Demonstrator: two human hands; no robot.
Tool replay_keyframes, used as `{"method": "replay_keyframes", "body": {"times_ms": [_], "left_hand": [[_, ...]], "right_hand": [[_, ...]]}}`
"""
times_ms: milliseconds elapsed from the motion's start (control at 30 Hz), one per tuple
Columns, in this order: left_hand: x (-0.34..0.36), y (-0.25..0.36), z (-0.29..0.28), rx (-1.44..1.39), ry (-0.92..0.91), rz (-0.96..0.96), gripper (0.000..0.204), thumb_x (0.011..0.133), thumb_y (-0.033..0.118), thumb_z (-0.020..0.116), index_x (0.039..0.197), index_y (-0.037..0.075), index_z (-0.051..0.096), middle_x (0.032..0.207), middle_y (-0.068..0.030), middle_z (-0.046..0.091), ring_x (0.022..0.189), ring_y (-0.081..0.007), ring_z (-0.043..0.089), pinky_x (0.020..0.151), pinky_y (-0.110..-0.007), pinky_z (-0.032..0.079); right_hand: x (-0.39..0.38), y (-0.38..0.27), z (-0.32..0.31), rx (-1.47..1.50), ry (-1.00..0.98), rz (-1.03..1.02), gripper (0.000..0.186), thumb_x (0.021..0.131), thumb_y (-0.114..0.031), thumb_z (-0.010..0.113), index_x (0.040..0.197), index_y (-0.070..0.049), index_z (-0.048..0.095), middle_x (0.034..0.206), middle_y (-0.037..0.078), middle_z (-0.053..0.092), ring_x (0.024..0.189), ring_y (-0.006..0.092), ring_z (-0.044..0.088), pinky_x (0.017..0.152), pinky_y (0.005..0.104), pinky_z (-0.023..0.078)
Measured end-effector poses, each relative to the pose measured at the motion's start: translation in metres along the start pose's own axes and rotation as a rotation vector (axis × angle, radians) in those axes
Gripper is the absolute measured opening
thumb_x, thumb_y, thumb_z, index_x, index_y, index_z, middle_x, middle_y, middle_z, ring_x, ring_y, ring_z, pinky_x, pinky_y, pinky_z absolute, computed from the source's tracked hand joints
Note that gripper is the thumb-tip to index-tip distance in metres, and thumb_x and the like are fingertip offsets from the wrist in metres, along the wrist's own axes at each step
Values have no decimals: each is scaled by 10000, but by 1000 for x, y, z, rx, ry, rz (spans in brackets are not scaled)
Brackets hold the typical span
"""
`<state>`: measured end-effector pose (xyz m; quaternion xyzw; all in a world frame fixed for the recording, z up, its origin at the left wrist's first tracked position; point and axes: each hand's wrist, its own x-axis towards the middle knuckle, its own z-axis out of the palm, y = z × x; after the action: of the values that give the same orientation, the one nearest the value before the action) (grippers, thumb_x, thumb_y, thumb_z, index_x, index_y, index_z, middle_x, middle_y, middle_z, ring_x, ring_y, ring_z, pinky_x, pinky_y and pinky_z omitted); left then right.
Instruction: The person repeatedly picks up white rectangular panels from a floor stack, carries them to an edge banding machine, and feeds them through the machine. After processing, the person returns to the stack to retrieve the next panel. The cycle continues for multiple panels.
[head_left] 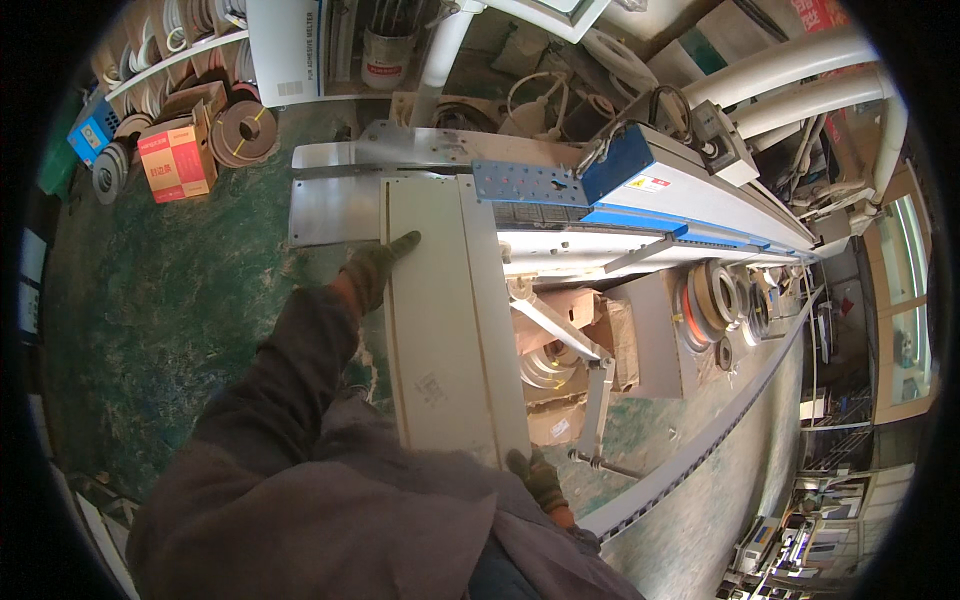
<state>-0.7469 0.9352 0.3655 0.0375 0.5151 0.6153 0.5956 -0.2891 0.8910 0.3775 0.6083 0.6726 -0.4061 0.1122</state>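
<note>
A long pale board (435, 320) with a groove along its right side lies lengthwise in front of me. Its far end rests by the metal plate (325, 208) of a long machine (700, 195) with blue trim. My left hand (372, 270), in a dark glove, grips the board's left edge, one digit stretched over the top face and the others hidden beneath. At the near right corner my gloved right hand (540, 480) holds the board's edge. The board's near end disappears behind my dark clothing.
Edge-banding rolls (243, 133) and a red-and-tan carton (177, 160) stand on the green floor at far left. Right of the board are a folding support arm (595, 400), cardboard boxes (555, 418), more rolls (715, 295) and a long rail (715, 425). A white cabinet (285, 50) stands behind.
</note>
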Motion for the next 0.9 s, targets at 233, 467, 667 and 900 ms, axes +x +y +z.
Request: {"method": "replay_keyframes", "body": {"times_ms": [233,467,667,900], "left_hand": [[10,7,-2,-110,-60,-44,489,990,336,696,1308,-23,601,1210,-154,694,1031,-250,704,838,-379,614],[-11,-49,-4,-125,-37,142,455,939,289,761,1222,-41,629,1092,-181,710,900,-295,739,779,-449,649],[-23,-38,10,-142,57,118,413,927,229,778,1214,-33,639,1055,-139,719,859,-263,716,752,-387,625],[-32,-30,17,-36,114,100,518,925,265,768,1293,-47,578,1068,-171,702,887,-278,710,763,-386,619]], "right_hand": [[35,44,19,-16,-114,23,795,906,-647,637,1385,-29,497,1224,338,633,1160,475,624,953,519,489],[25,9,5,-12,-66,-11,734,943,-604,614,1346,2,518,1147,340,657,1114,497,631,922,516,492],[36,-23,2,2,105,-366,564,1013,-488,571,1306,-8,544,1022,310,670,1020,513,635,873,529,494],[65,-76,-15,-137,101,-470,384,1072,-376,490,1169,-11,562,1017,296,622,904,501,631,756,559,489]]}}
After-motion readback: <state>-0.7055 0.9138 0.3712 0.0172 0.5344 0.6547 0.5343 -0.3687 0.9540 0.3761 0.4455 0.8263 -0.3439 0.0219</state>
